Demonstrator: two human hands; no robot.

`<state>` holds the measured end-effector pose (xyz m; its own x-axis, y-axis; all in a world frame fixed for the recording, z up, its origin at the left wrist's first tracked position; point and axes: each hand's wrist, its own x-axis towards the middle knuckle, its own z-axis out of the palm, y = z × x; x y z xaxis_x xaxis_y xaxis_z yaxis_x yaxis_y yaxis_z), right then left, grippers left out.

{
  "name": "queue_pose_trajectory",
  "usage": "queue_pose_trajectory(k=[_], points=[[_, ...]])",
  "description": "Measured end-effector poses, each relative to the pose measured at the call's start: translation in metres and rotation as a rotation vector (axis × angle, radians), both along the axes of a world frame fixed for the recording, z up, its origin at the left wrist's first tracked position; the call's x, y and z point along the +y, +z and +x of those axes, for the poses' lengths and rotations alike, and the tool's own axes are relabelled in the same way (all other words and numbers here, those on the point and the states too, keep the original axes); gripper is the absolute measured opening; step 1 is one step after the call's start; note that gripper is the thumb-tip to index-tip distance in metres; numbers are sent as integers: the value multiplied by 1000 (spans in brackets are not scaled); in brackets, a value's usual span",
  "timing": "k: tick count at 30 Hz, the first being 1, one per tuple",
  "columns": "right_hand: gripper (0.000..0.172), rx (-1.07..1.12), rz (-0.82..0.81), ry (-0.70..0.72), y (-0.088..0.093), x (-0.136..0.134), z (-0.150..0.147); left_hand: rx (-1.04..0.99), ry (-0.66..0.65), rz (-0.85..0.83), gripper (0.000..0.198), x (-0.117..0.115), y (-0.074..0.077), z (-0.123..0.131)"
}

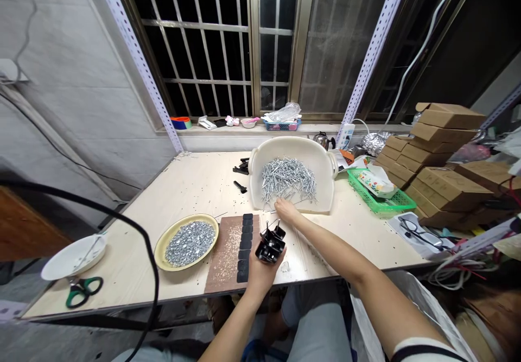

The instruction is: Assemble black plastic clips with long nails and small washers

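My left hand (pixel 260 272) is wrapped round several black plastic parts (pixel 271 244) near the table's front edge, with thin metal pins standing up from them. My right hand (pixel 285 210) is at the front lip of a white scoop-shaped tray (pixel 321 205), its fingers pressed together; what they hold, if anything, is too small to name. Long silver nails (pixel 287 177) are heaped in the tray. Left of my left hand, a row of black pads (pixel 244 253) lies along a brown board (pixel 223 253). Farther left is a yellow bowl (pixel 159 253) of small metal pieces (pixel 190 242).
Green-handled scissors (pixel 84 291) and a white plate (pixel 73 256) lie at the left. Loose black parts (pixel 240 186) are left of the tray. To the right are a green basket (pixel 382 205), glasses (pixel 423 234) and stacked cardboard boxes (pixel 451 188). A black cable (pixel 150 248) crosses the left foreground.
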<state>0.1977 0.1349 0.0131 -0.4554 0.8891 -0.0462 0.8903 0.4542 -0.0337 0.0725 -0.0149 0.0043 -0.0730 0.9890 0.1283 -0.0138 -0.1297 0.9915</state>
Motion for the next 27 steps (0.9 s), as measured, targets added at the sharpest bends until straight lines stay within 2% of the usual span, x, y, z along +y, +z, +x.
queue_pose_trajectory(k=[3, 6, 11, 13, 16, 21, 25, 27], points=[[25, 123, 37, -64, 3, -7, 5, 39, 10, 3, 32, 0, 5, -4], [29, 299, 103, -100, 21, -26, 13, 138, 12, 11, 26, 3, 6, -7], [44, 1262, 206, 23, 76, -91, 24, 195, -10, 52, 22, 6, 7, -5], [44, 1413, 190, 100, 92, -118, 24, 185, -9, 78, 23, 4, 10, -2], [36, 1353, 199, 228, 99, -146, 22, 169, 7, 87, 26, 0, 13, 1], [35, 927, 339, 400, 82, -164, 15, 105, -15, 49, 23, -5, 16, 3], [37, 816, 379, 470, 76, -153, 20, 47, -22, 0, 24, -5, 11, 3], [33, 806, 394, 360, 71, -131, 25, 10, 7, -52, 28, -4, 6, 1]])
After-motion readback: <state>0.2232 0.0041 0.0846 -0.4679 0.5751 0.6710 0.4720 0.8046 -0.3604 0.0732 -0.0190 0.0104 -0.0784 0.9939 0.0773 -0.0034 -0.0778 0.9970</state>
